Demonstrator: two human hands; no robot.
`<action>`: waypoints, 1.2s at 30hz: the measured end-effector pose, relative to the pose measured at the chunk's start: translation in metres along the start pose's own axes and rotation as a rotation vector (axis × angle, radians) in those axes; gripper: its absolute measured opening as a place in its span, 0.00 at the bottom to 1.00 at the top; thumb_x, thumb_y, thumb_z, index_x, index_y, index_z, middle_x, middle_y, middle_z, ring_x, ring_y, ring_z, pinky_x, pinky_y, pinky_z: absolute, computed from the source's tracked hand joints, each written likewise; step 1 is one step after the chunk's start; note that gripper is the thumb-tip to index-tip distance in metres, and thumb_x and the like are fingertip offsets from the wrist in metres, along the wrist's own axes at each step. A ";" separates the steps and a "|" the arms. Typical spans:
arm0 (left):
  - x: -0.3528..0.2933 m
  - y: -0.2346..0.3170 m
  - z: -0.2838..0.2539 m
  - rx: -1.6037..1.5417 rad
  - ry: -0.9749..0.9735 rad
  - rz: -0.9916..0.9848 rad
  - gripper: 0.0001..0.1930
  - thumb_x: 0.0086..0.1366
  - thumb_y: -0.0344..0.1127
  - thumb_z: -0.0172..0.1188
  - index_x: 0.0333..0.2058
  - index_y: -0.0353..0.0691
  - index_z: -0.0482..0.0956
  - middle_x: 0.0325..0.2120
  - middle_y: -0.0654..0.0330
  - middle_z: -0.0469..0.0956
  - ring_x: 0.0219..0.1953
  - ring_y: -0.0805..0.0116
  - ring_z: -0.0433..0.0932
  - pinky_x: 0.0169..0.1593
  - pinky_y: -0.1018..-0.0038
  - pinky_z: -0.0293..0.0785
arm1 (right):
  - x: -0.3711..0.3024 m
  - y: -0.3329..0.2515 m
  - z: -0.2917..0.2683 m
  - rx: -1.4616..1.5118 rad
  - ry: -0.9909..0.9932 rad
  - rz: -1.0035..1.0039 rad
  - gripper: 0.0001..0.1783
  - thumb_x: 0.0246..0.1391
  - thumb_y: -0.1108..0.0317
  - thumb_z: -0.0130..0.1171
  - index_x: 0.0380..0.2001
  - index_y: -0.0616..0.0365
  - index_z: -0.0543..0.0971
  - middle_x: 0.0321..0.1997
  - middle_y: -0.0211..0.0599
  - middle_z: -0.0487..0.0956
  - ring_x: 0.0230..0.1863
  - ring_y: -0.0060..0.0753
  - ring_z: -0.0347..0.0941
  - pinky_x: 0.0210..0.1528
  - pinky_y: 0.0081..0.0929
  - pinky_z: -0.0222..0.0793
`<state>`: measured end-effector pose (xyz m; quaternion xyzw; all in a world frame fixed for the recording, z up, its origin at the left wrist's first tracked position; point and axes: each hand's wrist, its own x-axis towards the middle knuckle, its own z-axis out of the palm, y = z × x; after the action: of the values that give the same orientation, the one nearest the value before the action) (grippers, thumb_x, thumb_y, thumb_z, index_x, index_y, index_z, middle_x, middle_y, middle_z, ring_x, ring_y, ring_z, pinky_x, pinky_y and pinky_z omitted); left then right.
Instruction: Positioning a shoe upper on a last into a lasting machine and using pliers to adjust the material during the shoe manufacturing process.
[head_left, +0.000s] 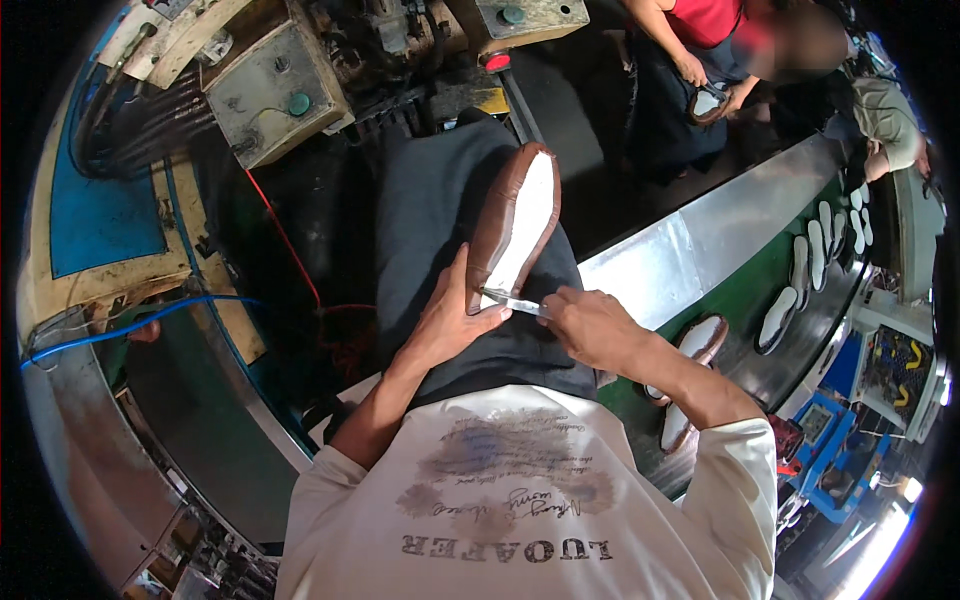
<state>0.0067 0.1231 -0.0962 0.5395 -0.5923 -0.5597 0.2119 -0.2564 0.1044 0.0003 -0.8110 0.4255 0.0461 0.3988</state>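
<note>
A brown leather shoe upper [497, 225] lies sole side up across my dark-clad lap, its toe pointing away from me. A long white insole [530, 225] covers its underside. My left hand [448, 318] is closed around the heel end, thumb on the near edge and fingers along the left side. In my right hand [598, 328] is a slim silver hand tool [518, 302], gripped from the right. Its tip touches the heel end of the insole, close to my left thumb. My right fingers hide the tool's handle, so its exact kind is unclear.
To my right runs a green conveyor belt [735, 290] with a wide metal edge [690, 245]. Several shoes and white-soled pieces [778, 318] lie on it. Machinery with a grey box [280, 90] stands ahead left. Across the belt, another person's hands [692, 70] hold a similar shoe.
</note>
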 end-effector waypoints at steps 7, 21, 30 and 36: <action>0.000 0.004 -0.003 -0.044 -0.028 -0.047 0.58 0.64 0.36 0.78 0.81 0.27 0.45 0.75 0.31 0.60 0.77 0.39 0.63 0.78 0.54 0.62 | 0.000 -0.003 0.008 -0.382 0.088 0.047 0.11 0.67 0.64 0.63 0.41 0.61 0.77 0.35 0.49 0.82 0.38 0.56 0.85 0.38 0.54 0.81; -0.007 0.003 -0.003 -0.385 -0.072 -0.152 0.46 0.78 0.46 0.61 0.83 0.34 0.46 0.81 0.39 0.52 0.83 0.47 0.51 0.83 0.58 0.50 | -0.010 0.017 -0.017 0.229 -0.237 0.166 0.25 0.79 0.53 0.54 0.39 0.69 0.79 0.32 0.63 0.83 0.40 0.73 0.81 0.47 0.60 0.75; -0.007 0.015 0.000 0.037 -0.060 -0.037 0.44 0.79 0.40 0.59 0.83 0.31 0.45 0.80 0.33 0.53 0.82 0.43 0.56 0.81 0.58 0.54 | -0.017 0.028 0.009 -0.030 -0.004 0.138 0.26 0.78 0.51 0.54 0.35 0.67 0.78 0.29 0.58 0.82 0.36 0.68 0.83 0.39 0.59 0.77; 0.001 0.031 -0.009 -0.392 -0.153 -0.190 0.49 0.78 0.44 0.63 0.83 0.33 0.41 0.81 0.36 0.50 0.82 0.43 0.54 0.81 0.59 0.55 | -0.018 0.028 0.008 -0.080 -0.028 0.222 0.22 0.75 0.54 0.60 0.32 0.62 0.76 0.28 0.54 0.83 0.33 0.66 0.82 0.36 0.56 0.77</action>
<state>0.0013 0.1122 -0.0664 0.4974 -0.4331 -0.7207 0.2135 -0.2863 0.1128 -0.0146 -0.7735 0.5050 0.1181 0.3644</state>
